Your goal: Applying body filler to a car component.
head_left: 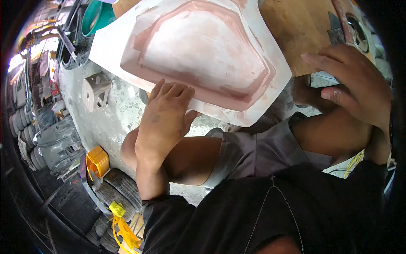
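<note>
A large white moulded panel (203, 46), with a recessed middle and smears of pinkish filler round its raised border, lies before me. My left hand (163, 108) grips its near edge, fingers over the top and thumb low against the side. Apart from the panel, my right hand (353, 80) hovers at its right with fingers stretched out and nothing in them. Beyond that hand, a dark flat-bladed scraper (335, 28) and a reddish stick-like tool (343, 21) rest on a wooden board (296, 27), beside a round metal-rimmed thing (357, 34).
At the upper left stands a green tub (99, 17). A beige plastic stool (95, 91) is on the grey floor. Tyres (118, 190), a yellow container (98, 161) and grey plastic car parts (59, 137) lie at the left. My bent knees flank the panel's near edge.
</note>
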Demonstrator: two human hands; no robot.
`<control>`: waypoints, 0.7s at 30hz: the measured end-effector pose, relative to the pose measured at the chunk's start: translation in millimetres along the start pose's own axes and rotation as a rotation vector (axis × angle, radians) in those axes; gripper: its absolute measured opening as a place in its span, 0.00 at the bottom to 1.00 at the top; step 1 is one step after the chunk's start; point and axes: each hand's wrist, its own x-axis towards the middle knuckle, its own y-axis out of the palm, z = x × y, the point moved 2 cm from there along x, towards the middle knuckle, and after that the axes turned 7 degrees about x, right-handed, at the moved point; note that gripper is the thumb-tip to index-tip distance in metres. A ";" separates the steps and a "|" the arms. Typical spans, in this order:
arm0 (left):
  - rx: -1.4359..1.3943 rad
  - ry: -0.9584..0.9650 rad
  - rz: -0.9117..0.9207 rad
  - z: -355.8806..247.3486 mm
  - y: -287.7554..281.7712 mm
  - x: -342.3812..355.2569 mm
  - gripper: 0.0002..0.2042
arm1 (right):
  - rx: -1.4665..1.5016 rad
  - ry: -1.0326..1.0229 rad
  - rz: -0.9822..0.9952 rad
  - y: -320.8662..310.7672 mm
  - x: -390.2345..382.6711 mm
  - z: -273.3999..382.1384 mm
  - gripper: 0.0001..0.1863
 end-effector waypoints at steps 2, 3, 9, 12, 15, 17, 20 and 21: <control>-0.025 0.032 0.016 -5.9 -0.4 5.0 0.21 | -0.024 0.013 -0.010 -0.4 -3.7 -0.3 0.35; -0.021 0.037 0.043 -9.2 0.9 4.7 0.21 | -0.022 0.002 -0.008 2.7 -0.6 -1.0 0.35; -0.011 0.139 -0.001 -22.3 12.5 6.9 0.12 | -0.011 0.015 -0.042 3.5 -2.8 -1.4 0.34; -0.004 0.145 0.055 -26.8 11.3 9.8 0.16 | -0.077 -0.105 -0.135 12.1 -9.0 -13.7 0.33; -0.011 0.136 0.107 -28.5 13.1 12.6 0.20 | -0.067 -0.087 -0.139 12.7 -8.5 -12.8 0.32; -0.022 0.137 0.108 -28.8 13.7 12.9 0.20 | -0.074 -0.073 -0.107 11.9 -7.8 -10.8 0.32; -0.032 0.141 0.085 -28.3 14.5 12.4 0.21 | -0.065 -0.068 -0.105 11.7 -7.0 -9.0 0.33; -0.026 0.146 0.074 -28.2 14.1 11.8 0.21 | -0.068 -0.068 -0.103 11.5 -7.1 -9.2 0.33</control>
